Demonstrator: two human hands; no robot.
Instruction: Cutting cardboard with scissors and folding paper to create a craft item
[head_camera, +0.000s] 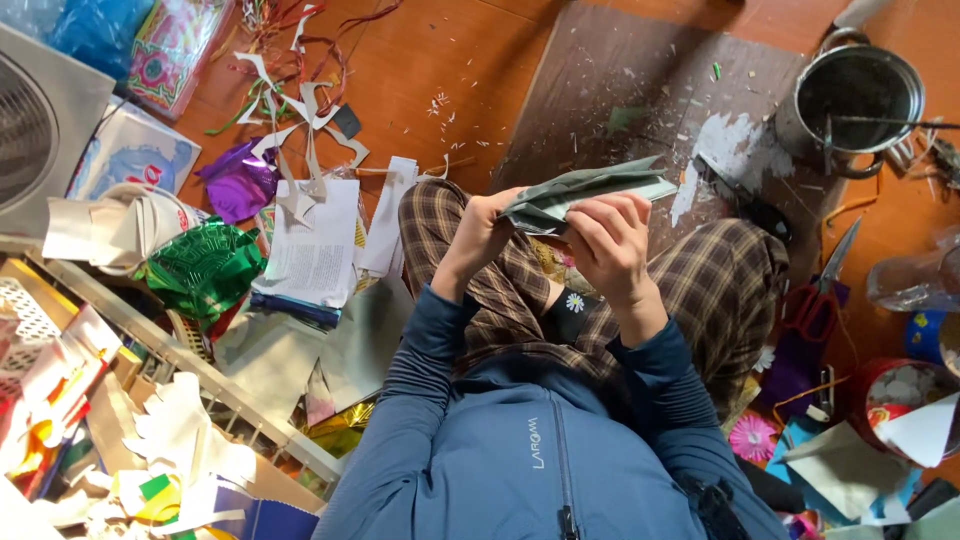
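I sit cross-legged on a wooden floor in plaid trousers and a blue jacket. Both hands hold a folded piece of grey-green paper (585, 188) above my knees. My left hand (478, 236) pinches its left end from below. My right hand (610, 245) grips the paper's middle, fingers curled over its lower edge. The paper's right tip sticks out past my right hand, over a worn brown board (640, 90).
A metal pot (858, 100) with a stick across it stands at the top right. Red-handled scissors (822, 290) lie by my right knee. Paper scraps, foil and printed sheets (315, 250) litter the left; a wire basket (190, 380) of cuttings sits lower left.
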